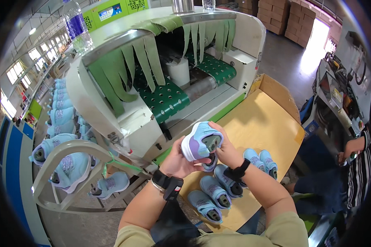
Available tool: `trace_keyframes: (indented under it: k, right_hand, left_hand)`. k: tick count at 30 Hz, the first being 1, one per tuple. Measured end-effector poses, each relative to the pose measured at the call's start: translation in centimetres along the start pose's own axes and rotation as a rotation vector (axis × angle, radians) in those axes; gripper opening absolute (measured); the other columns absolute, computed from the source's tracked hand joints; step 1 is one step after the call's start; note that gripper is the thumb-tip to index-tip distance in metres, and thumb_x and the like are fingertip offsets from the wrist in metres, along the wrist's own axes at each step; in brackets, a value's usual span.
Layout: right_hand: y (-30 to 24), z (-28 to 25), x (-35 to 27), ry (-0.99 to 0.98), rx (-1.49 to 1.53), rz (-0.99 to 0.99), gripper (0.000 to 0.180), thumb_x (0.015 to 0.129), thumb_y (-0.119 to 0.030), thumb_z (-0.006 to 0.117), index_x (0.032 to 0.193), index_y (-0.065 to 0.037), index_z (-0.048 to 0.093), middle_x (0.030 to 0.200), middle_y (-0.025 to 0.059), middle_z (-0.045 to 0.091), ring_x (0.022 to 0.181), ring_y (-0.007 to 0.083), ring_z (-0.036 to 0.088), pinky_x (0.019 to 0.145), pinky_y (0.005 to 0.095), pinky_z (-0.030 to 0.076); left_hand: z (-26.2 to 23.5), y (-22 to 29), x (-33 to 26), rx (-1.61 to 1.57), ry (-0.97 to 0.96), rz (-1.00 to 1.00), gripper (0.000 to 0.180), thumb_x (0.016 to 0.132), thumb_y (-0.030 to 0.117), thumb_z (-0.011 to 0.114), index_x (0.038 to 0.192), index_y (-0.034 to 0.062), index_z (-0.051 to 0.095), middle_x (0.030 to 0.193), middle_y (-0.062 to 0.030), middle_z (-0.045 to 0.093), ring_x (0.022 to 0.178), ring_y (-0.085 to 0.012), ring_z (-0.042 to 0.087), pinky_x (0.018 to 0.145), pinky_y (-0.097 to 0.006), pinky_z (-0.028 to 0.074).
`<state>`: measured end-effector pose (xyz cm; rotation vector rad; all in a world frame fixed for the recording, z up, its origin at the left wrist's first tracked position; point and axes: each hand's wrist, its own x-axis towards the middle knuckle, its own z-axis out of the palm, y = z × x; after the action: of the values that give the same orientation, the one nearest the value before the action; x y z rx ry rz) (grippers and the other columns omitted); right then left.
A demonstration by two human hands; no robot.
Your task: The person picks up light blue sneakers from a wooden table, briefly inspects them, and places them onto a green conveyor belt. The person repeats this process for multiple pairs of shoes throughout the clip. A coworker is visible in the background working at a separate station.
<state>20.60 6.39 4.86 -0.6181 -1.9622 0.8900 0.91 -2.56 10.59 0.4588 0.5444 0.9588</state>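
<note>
A light blue and purple shoe (198,142) with a white sole is held up between my two hands, a dark green last in its opening. My left hand (175,162) supports it along the sole side, fingers curled beneath. On the upper and heel side, my right hand (228,151) grips it. Just under it part of a second shoe (210,164) shows; whether a hand touches that one I cannot tell. Near my right wrist, several matching shoes with lasts (213,188) stand on the tan board (264,119), with another pair (259,159) farther right.
Ahead stands a white machine (140,136) with green strip curtains (146,57) and perforated green belts (169,101). At left, a metal rack (70,146) carries several blue shoes (62,115). A bottle (76,29) sits on the machine. Another person's hand (352,148) is at far right.
</note>
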Motion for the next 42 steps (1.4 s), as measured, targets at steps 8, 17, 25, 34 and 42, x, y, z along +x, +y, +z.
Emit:
trace_keyframes:
  k: [8,17,25,34,42]
  right_hand:
    - [-1.2,1.8,-0.4,-0.084,-0.157,0.226,0.075,0.083,-0.017,0.069,0.150,-0.012,0.034,0.154,0.0276,0.024,0.128,0.0431,0.047,0.105,0.0411,0.041]
    - [-0.5,3.8,-2.5,-0.516,-0.658,0.655,0.093,0.074,-0.042,0.074,0.149,-0.011,0.030,0.146,0.0383,0.025,0.103,0.0509,0.060,0.092,0.0477,0.051]
    - [6.0,1.4,-4.4,0.091,-0.005,0.582,0.090,0.069,-0.011,0.072,0.148,-0.006,0.028,0.137,0.0306,0.040,0.105,0.0384,0.061,0.093,0.0408,0.050]
    - [-5.0,-9.5,6.4,0.319,0.083,0.172,0.077,0.075,-0.010,0.066,0.145,-0.005,0.035,0.136,0.0168,0.049,0.125,0.0263,0.049,0.102,0.0359,0.041]
    - [6.2,-10.9,23.1,0.180,-0.564,0.068,0.069,0.081,-0.002,0.060,0.146,-0.014,0.041,0.146,0.0254,0.040,0.127,0.0414,0.048,0.106,0.0389,0.041]
  left_hand:
    - [0.5,-0.6,-2.2,0.227,0.053,0.037,0.060,0.098,0.056,0.045,0.145,0.0188,0.040,0.133,-0.0046,0.056,0.103,-0.0211,0.063,0.074,-0.037,0.053]
    - [-0.9,5.8,6.3,-0.177,-0.007,0.561,0.074,0.095,0.065,0.035,0.131,0.0025,0.049,0.135,-0.0147,0.054,0.104,-0.0296,0.061,0.083,-0.037,0.055]
    - [-0.8,4.0,6.6,-0.353,0.190,0.585,0.046,0.103,0.039,0.043,0.127,0.0006,0.051,0.138,-0.0182,0.051,0.135,-0.0325,0.045,0.113,-0.052,0.033]
    - [-5.2,0.1,5.7,-0.380,-0.026,0.362,0.056,0.100,0.036,0.049,0.142,0.0012,0.035,0.150,-0.0178,0.039,0.139,-0.0332,0.037,0.114,-0.049,0.031]
    - [-6.8,-2.4,7.6,-0.365,0.138,0.272,0.047,0.099,0.027,0.052,0.139,0.0045,0.042,0.144,-0.0174,0.046,0.134,-0.0357,0.043,0.113,-0.049,0.034]
